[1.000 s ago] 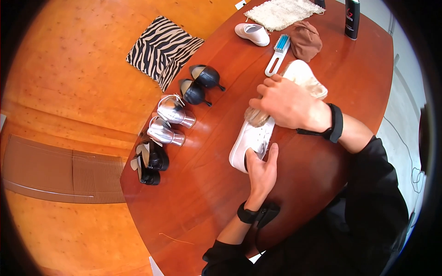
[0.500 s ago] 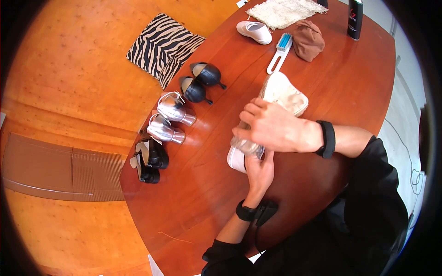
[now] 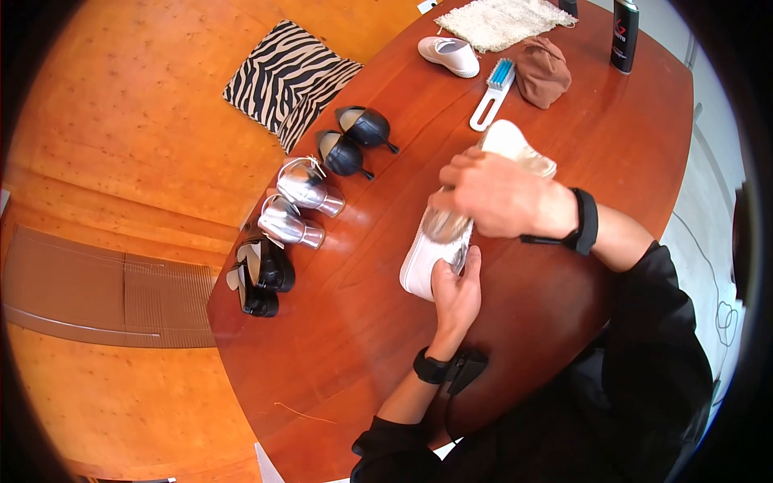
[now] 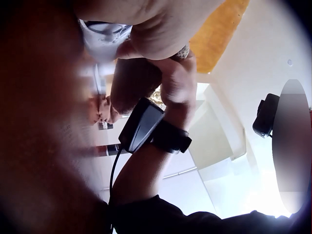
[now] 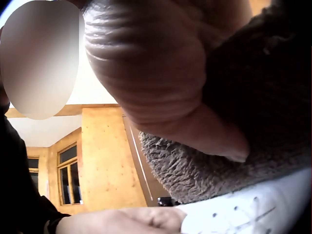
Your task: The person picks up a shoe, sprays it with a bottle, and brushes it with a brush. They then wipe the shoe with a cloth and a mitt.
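A white sneaker [image 3: 418, 271] lies on the table, its heel toward the person. The left hand [image 3: 456, 294] grips it at the heel opening, thumb outside. Over its front part the right hand [image 3: 503, 193] holds a fluffy cloth or mitt [image 3: 445, 226], cream-white at its far end and brownish near the fingers. In the right wrist view the plush brown-grey cloth [image 5: 180, 168] touches the shoe's white upper [image 5: 243, 209], beside the lace holes, with fingers curled on it. The sneaker's toe is hidden under cloth and hand.
Beyond the hands are a blue-bristled brush [image 3: 492, 97], a brown cloth [image 3: 543, 72], another white shoe [image 3: 449, 55], a cream fluffy cloth [image 3: 505, 22] and a black spray can [image 3: 624, 36]. Black heels [image 3: 364, 127], silver heels [image 3: 303, 183] and black shoes [image 3: 270, 267] line the left edge.
The right hand with the cloth moved down along the sneaker toward its heel, then back up toward the toe. The left hand stays at the heel.
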